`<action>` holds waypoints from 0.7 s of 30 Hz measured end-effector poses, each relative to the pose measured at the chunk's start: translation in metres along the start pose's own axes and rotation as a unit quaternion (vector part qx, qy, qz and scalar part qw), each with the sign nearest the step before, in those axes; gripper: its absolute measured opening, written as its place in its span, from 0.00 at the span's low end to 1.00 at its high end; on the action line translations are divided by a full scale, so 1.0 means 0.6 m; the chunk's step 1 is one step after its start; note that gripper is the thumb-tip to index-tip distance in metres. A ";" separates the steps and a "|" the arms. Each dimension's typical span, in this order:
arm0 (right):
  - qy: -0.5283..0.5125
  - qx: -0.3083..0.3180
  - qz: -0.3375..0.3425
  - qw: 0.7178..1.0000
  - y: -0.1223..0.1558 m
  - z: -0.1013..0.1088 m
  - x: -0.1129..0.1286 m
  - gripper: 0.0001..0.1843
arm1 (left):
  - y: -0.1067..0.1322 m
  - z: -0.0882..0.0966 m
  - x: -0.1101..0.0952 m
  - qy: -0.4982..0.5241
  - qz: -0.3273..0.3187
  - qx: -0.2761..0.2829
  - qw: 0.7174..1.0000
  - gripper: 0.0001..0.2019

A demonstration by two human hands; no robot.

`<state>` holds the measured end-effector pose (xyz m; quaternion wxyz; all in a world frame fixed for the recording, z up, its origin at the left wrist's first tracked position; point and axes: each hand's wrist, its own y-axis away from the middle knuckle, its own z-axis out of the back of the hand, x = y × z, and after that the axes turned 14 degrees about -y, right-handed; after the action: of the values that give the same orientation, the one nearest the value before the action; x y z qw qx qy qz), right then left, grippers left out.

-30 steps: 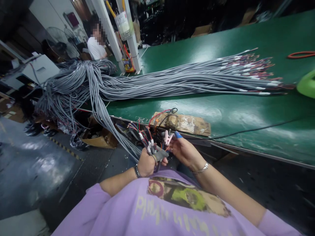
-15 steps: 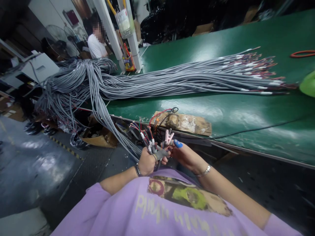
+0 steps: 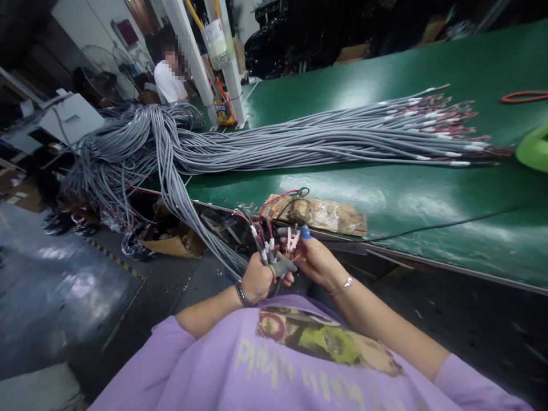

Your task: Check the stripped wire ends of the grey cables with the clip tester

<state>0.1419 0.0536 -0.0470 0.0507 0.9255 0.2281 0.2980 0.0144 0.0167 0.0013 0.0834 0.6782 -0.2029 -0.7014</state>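
My left hand (image 3: 257,279) is wrapped round a bundle of grey cables (image 3: 264,256), with a grey covering on its thumb. White bands and stripped red, black and green wire ends (image 3: 246,214) stick up out of the fist. Close on its right, my right hand (image 3: 320,261) is closed, its fingers curled beside thin orange-red wires (image 3: 295,260). Its thumb wears a blue cover and points up beside a pink clip (image 3: 293,240). What the right fingers grip is hidden, and I cannot tell what the clip is fastened to.
Long grey cables (image 3: 265,145) lie across the green bench (image 3: 411,200), draping over its left edge. Near the front edge is a worn brown board (image 3: 327,216). A cardboard box (image 3: 177,242) stands below. Someone in white (image 3: 169,83) is beyond the posts (image 3: 233,85).
My right thumb has risen and straightened up beside the pink clip, and the right wrist has shifted left. The left hand keeps its hold, the wire ends leaning slightly further right.
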 end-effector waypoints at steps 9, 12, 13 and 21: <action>-0.063 -0.039 -0.009 0.997 -0.009 -0.004 -0.001 0.23 | -0.001 -0.001 0.000 -0.004 0.020 -0.002 1.000 0.21; -0.077 -0.045 -0.006 0.996 -0.004 -0.002 -0.001 0.25 | 0.002 0.000 0.000 0.002 0.019 -0.003 1.000 0.22; -0.074 -0.037 -0.010 0.997 -0.001 -0.001 0.000 0.26 | 0.003 0.000 0.000 0.004 0.019 -0.004 1.000 0.22; 0.088 0.065 -0.068 0.992 0.044 -0.010 0.020 0.23 | 0.011 0.013 0.023 -0.029 0.010 0.008 1.000 0.21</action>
<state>0.1576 0.0354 -0.0295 -0.0098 0.8796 0.3126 0.3586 0.0050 0.0065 -0.0085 0.0790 0.6562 -0.2171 -0.7184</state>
